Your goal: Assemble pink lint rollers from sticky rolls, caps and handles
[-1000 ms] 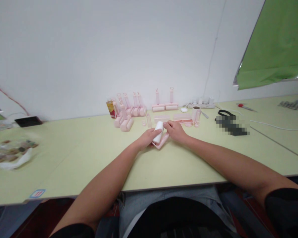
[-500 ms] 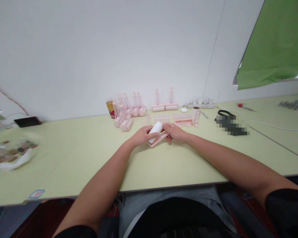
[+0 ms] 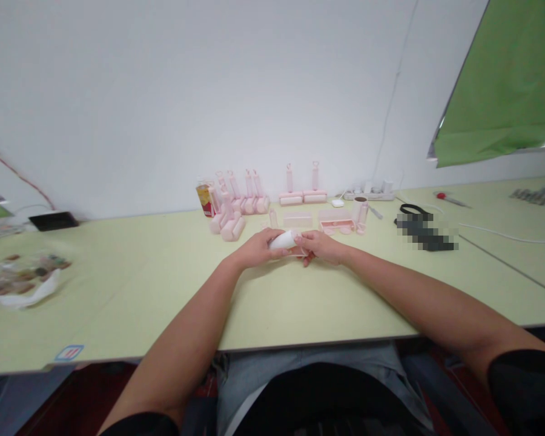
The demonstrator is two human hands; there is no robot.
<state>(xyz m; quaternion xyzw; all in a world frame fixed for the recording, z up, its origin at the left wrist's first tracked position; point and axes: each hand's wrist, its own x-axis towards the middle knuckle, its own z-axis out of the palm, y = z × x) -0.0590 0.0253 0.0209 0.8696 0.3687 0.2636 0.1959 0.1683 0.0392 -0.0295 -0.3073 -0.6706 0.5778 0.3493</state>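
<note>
In front of me, over the table, my left hand [image 3: 258, 248] is closed around a white lint roller refill [image 3: 281, 240], with the thumb along its near side. My right hand [image 3: 323, 247] grips the right end of a pink roller case [image 3: 298, 251], its fingertips at the end of the white roll. The roll lies along the case, which is mostly covered by the roll and my fingers. Just beyond my hands are a pale pink cover [image 3: 298, 219] and an open pink case [image 3: 336, 223] with small round parts at its front.
Several pink lint rollers [image 3: 232, 227] stand by the wall at centre-left, beside a yellow-red carton [image 3: 204, 200]. To the right are a cup [image 3: 360, 209], a power strip [image 3: 370, 195], a knife [image 3: 376, 213] and a black strapped item [image 3: 415, 212]. A black tablet [image 3: 53, 221] lies far left.
The white roll and the pink case have turned from a steep slant to nearly level. My hands remain on them, and less of the case shows now.
</note>
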